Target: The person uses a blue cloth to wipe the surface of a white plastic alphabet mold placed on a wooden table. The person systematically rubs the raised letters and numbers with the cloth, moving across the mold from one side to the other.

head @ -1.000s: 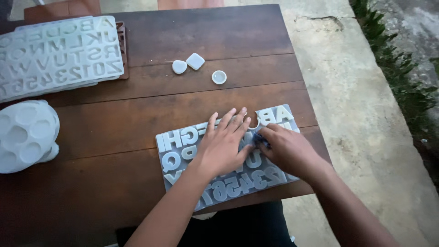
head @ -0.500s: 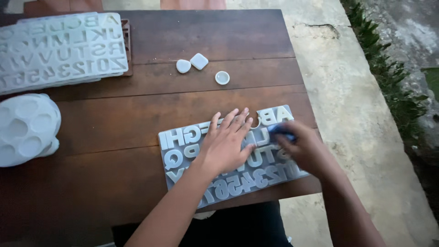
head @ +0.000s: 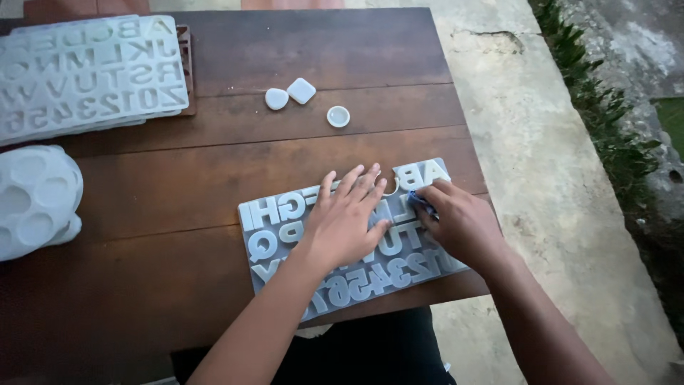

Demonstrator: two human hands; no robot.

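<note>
Silicone makes up the pale grey letter mould (head: 285,214) that lies at the near edge of the dark wooden tabletop (head: 214,157), its rows of raised letters and numbers facing up. The left hand (head: 345,221) rests flat on the middle of the mould with its fingers spread wide, pressing it down and gripping nothing. The right hand (head: 456,224) sits just beside it on the mould's right part, fingers curled narrow around a small blue tool (head: 420,202) whose tip touches the mould below the top row of letters. Further back, well apart from both hands, lie a round white piece (head: 276,98), a square white piece (head: 301,90) touching it, and a small white ring (head: 338,116). A second letter mould (head: 85,75) lies at the far left corner, and a white tray with round hollows (head: 32,199) sits at the left edge.
</note>
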